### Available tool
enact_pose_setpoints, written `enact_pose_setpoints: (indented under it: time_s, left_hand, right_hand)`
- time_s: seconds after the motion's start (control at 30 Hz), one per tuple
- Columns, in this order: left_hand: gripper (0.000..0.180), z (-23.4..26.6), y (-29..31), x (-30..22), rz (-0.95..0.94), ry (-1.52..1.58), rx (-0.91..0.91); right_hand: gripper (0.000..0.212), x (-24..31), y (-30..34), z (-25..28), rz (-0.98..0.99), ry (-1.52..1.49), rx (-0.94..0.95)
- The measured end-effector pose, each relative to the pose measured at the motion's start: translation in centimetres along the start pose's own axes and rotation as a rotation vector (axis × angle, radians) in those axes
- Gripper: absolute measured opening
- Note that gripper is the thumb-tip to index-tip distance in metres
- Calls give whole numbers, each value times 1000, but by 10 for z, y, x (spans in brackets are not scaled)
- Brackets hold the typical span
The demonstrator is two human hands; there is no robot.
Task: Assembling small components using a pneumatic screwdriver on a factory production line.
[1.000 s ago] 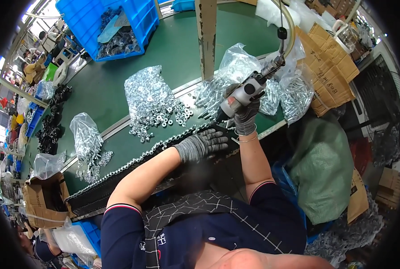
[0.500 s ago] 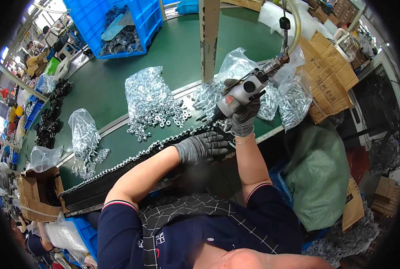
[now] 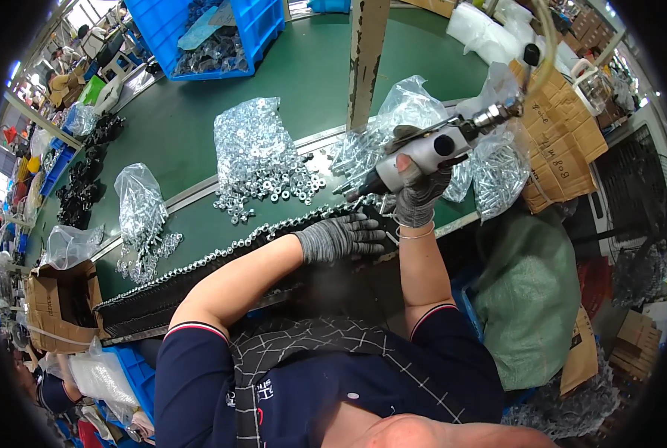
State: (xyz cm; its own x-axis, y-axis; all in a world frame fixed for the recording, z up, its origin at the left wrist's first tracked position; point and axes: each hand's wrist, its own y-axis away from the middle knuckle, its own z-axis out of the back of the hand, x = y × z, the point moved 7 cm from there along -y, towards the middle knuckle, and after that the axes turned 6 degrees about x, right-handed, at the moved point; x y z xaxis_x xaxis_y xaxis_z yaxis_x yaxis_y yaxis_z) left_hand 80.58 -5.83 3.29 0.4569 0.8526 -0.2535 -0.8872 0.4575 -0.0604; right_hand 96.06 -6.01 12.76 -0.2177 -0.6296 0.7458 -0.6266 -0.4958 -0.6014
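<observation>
My right hand [image 3: 422, 196], in a grey glove, grips a silver air-powered driver [image 3: 417, 158], its fingers wrapped round the body. The tool's dark nose points left and down at the right part of a long row of black parts topped with shiny metal nuts [image 3: 233, 250]. Whether its tip touches a nut cannot be made out. My left hand [image 3: 342, 239], gloved too, lies palm down with fingers stretched out over the near side of that row, holding nothing. Just beyond the row, loose nuts spill from a clear plastic bag [image 3: 250, 142].
Bags of bolts [image 3: 500, 172] lie right of the tool, and another bag of metal pieces [image 3: 141, 205] is at left. A blue crate [image 3: 270, 37] and a worn metal post [image 3: 366, 67] stand on the green table. A cardboard box [image 3: 42, 317] sits left; a green sack [image 3: 531, 306] stands right.
The driver has tilted flatter, its hose end swinging right, while its nose stays near the row. My left hand stays flat in about the same place. The whole view has shifted slightly.
</observation>
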Motion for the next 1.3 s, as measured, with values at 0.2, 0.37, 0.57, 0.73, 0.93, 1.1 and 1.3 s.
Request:
enact_pose_setpoints:
  time_s: [0.2,0.37,0.57,0.73,0.93,1.1,1.3]
  left_hand:
    - [43,-4,2,6,-4,79,-15]
    - [44,8,-3,1,-28,70,-26]
    - [46,1,-1,5,-18,55,-58]
    - [42,4,-2,3,10,61,-22]
    - [42,2,-3,4,1,93,-100]
    - [46,0,-6,10,63,150,-53]
    - [48,1,-4,6,33,52,-105]
  right_hand:
    - [56,-12,19,-29,-94,24,5]
    - [47,-49,11,-2,-158,-153,50]
    - [47,-9,19,-35,16,-57,-101]
    - [57,-67,28,-46,-652,-1324,93]
    - [54,-2,20,-36,-94,-94,-12]
    - [57,-28,27,-45,-135,-181,5]
    - [60,18,15,-51,-22,-51,61]
